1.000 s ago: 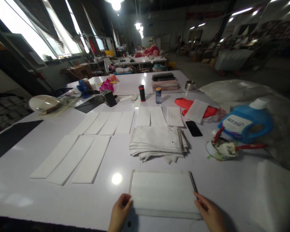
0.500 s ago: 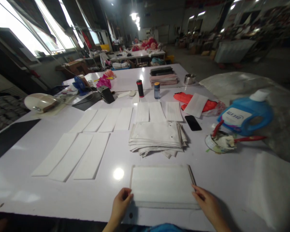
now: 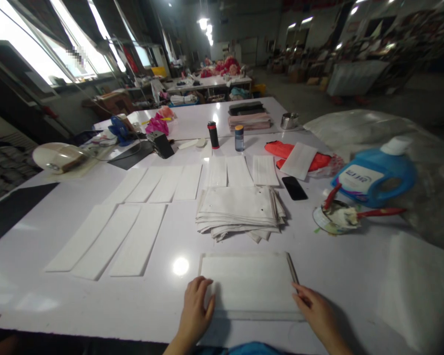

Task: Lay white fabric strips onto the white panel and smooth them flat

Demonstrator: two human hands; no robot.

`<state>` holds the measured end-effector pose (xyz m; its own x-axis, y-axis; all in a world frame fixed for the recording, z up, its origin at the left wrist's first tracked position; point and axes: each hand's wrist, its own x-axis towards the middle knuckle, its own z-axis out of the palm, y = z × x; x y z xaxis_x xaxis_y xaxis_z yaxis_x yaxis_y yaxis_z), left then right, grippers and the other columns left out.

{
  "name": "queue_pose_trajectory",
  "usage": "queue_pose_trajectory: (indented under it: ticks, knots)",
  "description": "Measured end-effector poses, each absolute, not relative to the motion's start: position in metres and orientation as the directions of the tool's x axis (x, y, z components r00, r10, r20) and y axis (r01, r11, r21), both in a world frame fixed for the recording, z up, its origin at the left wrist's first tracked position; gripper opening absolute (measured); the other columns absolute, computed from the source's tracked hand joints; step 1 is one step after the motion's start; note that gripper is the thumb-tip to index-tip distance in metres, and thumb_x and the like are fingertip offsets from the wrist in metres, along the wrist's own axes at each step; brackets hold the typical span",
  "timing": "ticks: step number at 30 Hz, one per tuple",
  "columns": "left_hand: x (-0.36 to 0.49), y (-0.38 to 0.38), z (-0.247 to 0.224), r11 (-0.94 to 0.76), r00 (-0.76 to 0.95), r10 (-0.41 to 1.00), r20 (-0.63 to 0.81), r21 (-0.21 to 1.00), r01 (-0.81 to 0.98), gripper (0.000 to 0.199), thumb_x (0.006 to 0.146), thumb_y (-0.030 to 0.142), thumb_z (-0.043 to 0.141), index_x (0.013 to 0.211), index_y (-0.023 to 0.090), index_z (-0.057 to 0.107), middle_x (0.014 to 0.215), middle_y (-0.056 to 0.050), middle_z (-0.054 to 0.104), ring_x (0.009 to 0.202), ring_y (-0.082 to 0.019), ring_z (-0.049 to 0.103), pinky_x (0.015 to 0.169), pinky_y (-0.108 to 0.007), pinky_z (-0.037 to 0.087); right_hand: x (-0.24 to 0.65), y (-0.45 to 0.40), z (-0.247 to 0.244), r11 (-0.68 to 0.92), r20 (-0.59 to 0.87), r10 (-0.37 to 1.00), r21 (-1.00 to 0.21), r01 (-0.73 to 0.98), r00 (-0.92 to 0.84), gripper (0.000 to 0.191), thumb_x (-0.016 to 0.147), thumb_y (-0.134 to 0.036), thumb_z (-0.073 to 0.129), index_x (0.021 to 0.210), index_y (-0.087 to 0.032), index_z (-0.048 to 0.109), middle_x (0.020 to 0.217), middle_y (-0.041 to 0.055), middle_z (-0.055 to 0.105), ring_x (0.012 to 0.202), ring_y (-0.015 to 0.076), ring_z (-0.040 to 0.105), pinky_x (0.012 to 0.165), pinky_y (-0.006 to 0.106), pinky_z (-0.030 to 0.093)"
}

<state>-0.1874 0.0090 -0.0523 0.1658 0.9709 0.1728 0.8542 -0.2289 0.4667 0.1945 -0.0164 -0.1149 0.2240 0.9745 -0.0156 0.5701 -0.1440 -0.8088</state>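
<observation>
Evidently the step in hand is lining up and smoothing the flat, pale, rectangular layered panel [image 3: 251, 286], which lies on the glossy white table [image 3: 163, 315] near its near edge, just on the near side of the uneven stack of off-white fabric pieces [image 3: 240, 207]. A thin dark strip [image 3: 292, 268] runs along the panel's right side.

The right hand [image 3: 302, 297] appears to pinch the panel's right edge between thumb and fingertips, toward the near end of that dark strip. The left hand [image 3: 202, 301] is loosely bent over the panel's near left part, thumb apart from the fingers, grasping nothing that shows; whether its fingertips press down or only hover, I cannot tell.

As a judgement, the next move calls for a light, flat touch on the left while the right edge is kept steady, so that the layers do not slide out of line. To the left, long white flat strips [image 3: 138, 241] lie side by side, well apart from the hands. Farther right stands a smeared round tin [image 3: 327, 222] with red-handled brushes [image 3: 381, 212], clear of the panel.
</observation>
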Motion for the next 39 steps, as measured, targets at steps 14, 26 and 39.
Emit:
queue_pose_trajectory:
  ticks: [14,26,39]
  knots:
    - [-0.147,0.048,-0.074,-0.559,0.559,0.828,0.042,0.148,0.816,0.071,0.088,0.058,0.036,0.147,0.029,0.009,0.155,-0.011,0.016,0.141,-0.033,0.022,0.110,-0.051,0.025,0.197,-0.013,-0.117,-0.139,-0.035,0.984,-0.771,0.622,0.176,0.043,0.081,-0.050,0.049,0.106,-0.020,0.066,0.077,0.0039,0.066,0.068,0.0214,0.062,0.064,0.031,0.052]
    - [-0.147,0.046,-0.078,-0.579,0.564,0.811,0.154,0.070,0.813,0.072,0.087,0.057,0.040,0.147,0.026,0.013,0.155,-0.010,0.020,0.140,-0.031,0.025,0.111,-0.047,0.023,0.084,0.035,-0.080,0.467,0.254,0.872,-0.177,0.866,-0.419,0.059,0.087,-0.043,0.053,0.141,-0.026,0.037,0.146,0.0049,0.036,0.133,0.0282,0.029,0.103,0.044,0.033]
    - [-0.150,0.050,-0.083,-0.392,0.372,0.909,0.187,0.088,0.916,0.091,0.074,0.072,0.047,0.147,0.026,0.020,0.156,-0.014,0.015,0.140,-0.038,0.021,0.107,-0.054,0.028,0.143,0.041,-0.102,0.229,0.181,0.965,-0.223,0.947,-0.191,0.065,0.088,-0.050,0.050,0.143,-0.019,0.035,0.154,0.0119,0.002,0.138,0.0362,0.012,0.105,0.052,0.034]
